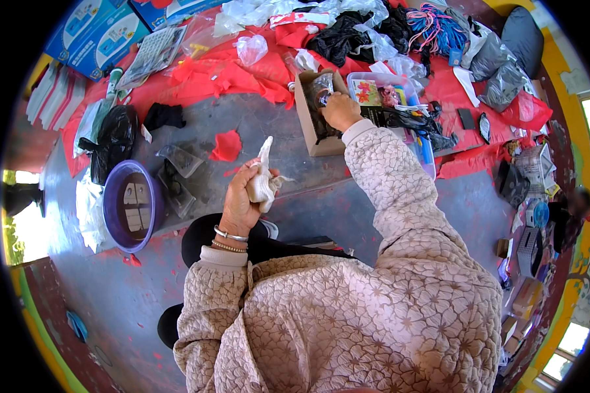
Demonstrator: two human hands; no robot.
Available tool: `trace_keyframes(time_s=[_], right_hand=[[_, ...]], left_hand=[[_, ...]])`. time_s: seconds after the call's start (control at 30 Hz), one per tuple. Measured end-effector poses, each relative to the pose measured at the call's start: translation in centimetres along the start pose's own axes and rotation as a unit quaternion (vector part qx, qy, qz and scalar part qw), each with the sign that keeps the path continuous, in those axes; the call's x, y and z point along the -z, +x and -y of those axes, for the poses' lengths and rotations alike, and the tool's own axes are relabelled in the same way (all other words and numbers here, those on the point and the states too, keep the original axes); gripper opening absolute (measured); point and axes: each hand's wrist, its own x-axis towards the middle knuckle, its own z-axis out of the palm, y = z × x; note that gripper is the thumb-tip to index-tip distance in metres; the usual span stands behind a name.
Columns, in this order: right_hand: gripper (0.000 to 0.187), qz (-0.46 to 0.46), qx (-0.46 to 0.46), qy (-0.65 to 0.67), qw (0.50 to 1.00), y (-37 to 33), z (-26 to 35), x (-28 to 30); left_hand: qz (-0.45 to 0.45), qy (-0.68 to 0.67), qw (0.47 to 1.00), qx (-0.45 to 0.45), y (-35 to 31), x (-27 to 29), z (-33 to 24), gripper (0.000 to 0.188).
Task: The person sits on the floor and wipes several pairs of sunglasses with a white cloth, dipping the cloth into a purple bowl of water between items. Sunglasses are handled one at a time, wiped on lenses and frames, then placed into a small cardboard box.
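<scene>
A crumpled white cloth (263,187) is bunched in my left hand (240,204), its fingers wrapped round it and one twisted end sticking up. My right hand (342,111) reaches over the open cardboard box (328,147) on the table, fingers curled down inside it. Clear plastic wrapping (321,85) lies by those fingertips; what they grip is hidden. Touching the box on its right is a clear plastic bin (410,92) with a flowered card, small packets and black cords.
A purple basin (156,196) stands at the table's left, near a black plastic bag (117,141) and clear plastic pieces (180,160). Red cloth (242,75) covers the far side under heaped bags. Blue boxes (98,39) stand far left.
</scene>
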Motion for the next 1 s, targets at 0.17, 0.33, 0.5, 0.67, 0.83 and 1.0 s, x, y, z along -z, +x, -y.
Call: trace_keyframes(time_s=[0.17,0.33,0.5,0.67,0.83,1.0], right_hand=[[0.038,-0.015,-0.040,0.067,0.997,1.5,-1.7,-2.7],[0.047,0.095,-0.030,0.111,0.989,3.1,-3.2,-3.8],[0.036,0.009,0.014,-0.162,0.987,0.3,-0.3,-2.8],[0.022,0.018,0.076,-0.245,0.966,-0.2,0.6,-1.5],[0.023,0.004,0.095,-0.128,0.987,0.3,-0.5,-3.0],[0.040,0.034,0.036,-0.030,0.998,1.6,-3.4,-4.7]], left_hand=[[-0.009,0.016,1.000,0.007,0.1,-0.1,0.2,0.026],[0.003,0.009,1.000,0.009,0.2,-0.2,0.2,0.026],[0.020,0.016,0.999,0.024,0.4,0.2,0.3,0.025],[0.026,0.022,0.998,0.045,0.4,0.7,0.4,0.026],[0.036,0.030,0.997,0.058,0.3,0.6,0.5,0.028],[0.026,0.047,0.997,0.052,0.2,0.2,0.3,0.028]])
